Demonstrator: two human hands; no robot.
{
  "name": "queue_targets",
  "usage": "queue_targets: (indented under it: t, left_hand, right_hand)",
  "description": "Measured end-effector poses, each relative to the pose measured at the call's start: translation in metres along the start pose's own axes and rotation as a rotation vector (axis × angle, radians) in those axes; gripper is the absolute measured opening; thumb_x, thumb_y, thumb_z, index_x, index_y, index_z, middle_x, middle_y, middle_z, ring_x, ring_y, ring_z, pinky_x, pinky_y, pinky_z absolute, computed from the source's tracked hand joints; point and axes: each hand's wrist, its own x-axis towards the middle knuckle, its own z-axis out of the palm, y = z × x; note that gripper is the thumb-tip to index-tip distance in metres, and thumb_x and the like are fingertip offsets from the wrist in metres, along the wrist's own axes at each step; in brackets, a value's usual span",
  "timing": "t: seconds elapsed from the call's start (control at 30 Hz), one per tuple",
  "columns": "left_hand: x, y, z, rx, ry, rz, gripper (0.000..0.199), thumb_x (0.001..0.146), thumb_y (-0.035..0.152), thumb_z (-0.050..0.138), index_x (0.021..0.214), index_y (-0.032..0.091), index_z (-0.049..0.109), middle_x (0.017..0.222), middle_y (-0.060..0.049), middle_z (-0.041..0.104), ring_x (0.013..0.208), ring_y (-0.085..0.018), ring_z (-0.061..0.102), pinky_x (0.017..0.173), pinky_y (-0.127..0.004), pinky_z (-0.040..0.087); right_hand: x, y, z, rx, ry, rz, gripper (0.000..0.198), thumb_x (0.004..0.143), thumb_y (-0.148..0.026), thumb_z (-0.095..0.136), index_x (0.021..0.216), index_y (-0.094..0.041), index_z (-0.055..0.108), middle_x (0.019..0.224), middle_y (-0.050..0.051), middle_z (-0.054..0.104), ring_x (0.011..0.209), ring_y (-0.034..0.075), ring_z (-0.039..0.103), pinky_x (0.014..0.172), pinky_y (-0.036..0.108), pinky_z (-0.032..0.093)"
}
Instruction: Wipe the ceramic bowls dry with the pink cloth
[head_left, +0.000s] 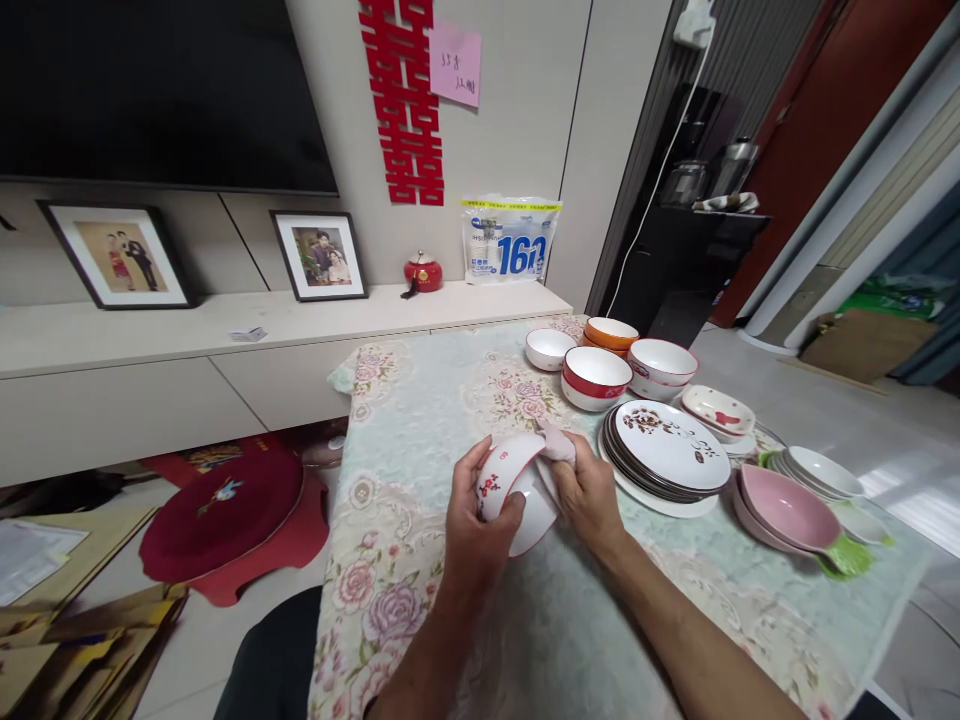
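Note:
A white bowl (534, 520) with a red rim and red blossoms is held tilted above the table. My left hand (480, 515) grips it from the left, thumb over the rim. At the bowl's right edge, my right hand (589, 490) pinches a pale cloth (556, 444) against the rim. Part of the cloth hangs inside the bowl, and the right fingertips are partly hidden. Just right of that hand stands a stack of plates (673, 447) with brown flowers. Behind are a red-banded bowl (598, 372) and a small white bowl (550, 348).
Pink leaf-handled bowls (789, 508), oval dishes (718, 412) and orange bowls (611, 333) stand on the right of the flowered tablecloth (420, 440). A cabinet (127, 400) runs behind, with a red jar (423, 272). A red stool (232, 510) is at the left.

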Motion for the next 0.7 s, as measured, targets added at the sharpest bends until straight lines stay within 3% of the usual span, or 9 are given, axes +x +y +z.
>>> queue_targets:
  t: [0.17,0.3,0.4,0.5,0.6,0.7]
  left_hand:
    - [0.002,-0.001,-0.001,-0.077,0.113,-0.007,0.081,0.069,0.033,0.080,0.141,0.019,0.044,0.135,-0.014,0.059,0.111,-0.028,0.065,0.092,-0.038,0.054]
    - [0.002,-0.005,0.001,-0.043,0.085,0.007,0.084,0.067,0.036,0.082,0.140,0.020,0.044,0.137,-0.014,0.058,0.118,-0.030,0.063,0.095,-0.039,0.054]
    - [0.000,-0.013,0.005,-0.027,-0.025,0.003,0.085,0.067,0.034,0.081,0.142,0.021,0.042,0.136,-0.013,0.059,0.117,-0.031,0.063,0.097,-0.042,0.053]
    - [-0.001,-0.022,0.005,-0.004,-0.117,0.006,0.083,0.069,0.033,0.078,0.143,0.021,0.042,0.136,-0.014,0.059,0.117,-0.032,0.062,0.098,-0.045,0.052]
    - [0.001,-0.025,0.001,0.135,-0.125,0.041,0.069,0.072,0.031,0.075,0.136,0.020,0.052,0.130,-0.013,0.063,0.118,-0.032,0.062,0.103,-0.047,0.047]
    - [0.003,-0.021,-0.004,0.221,-0.109,0.098,0.056,0.076,0.029,0.071,0.130,0.021,0.059,0.130,-0.011,0.065,0.121,-0.031,0.060,0.107,-0.046,0.044]
  right_hand:
    - [-0.014,-0.002,0.029,0.122,-0.085,0.160,0.035,0.091,-0.044,0.051,0.090,-0.014,0.068,0.069,0.006,0.072,0.062,0.022,0.066,0.055,0.032,0.053]
    - [-0.011,0.002,0.028,0.131,-0.076,0.172,0.035,0.091,-0.044,0.050,0.087,-0.013,0.067,0.067,0.005,0.071,0.057,0.021,0.064,0.052,0.031,0.052]
    - [-0.001,0.007,0.008,0.059,0.006,0.114,0.027,0.088,-0.039,0.055,0.090,-0.015,0.067,0.074,0.006,0.072,0.066,0.022,0.066,0.061,0.033,0.053]
    - [0.006,0.005,-0.013,-0.005,0.042,-0.015,0.025,0.081,-0.030,0.059,0.100,-0.018,0.070,0.093,0.009,0.076,0.086,0.026,0.070,0.081,0.039,0.055]
    - [0.005,-0.001,-0.022,-0.015,-0.008,-0.160,0.030,0.078,-0.025,0.060,0.105,-0.021,0.072,0.107,0.009,0.077,0.104,0.027,0.070,0.096,0.039,0.052]
    - [0.001,-0.004,-0.020,-0.018,-0.053,-0.258,0.033,0.077,-0.024,0.061,0.108,-0.021,0.072,0.110,0.009,0.077,0.108,0.026,0.070,0.100,0.038,0.051]
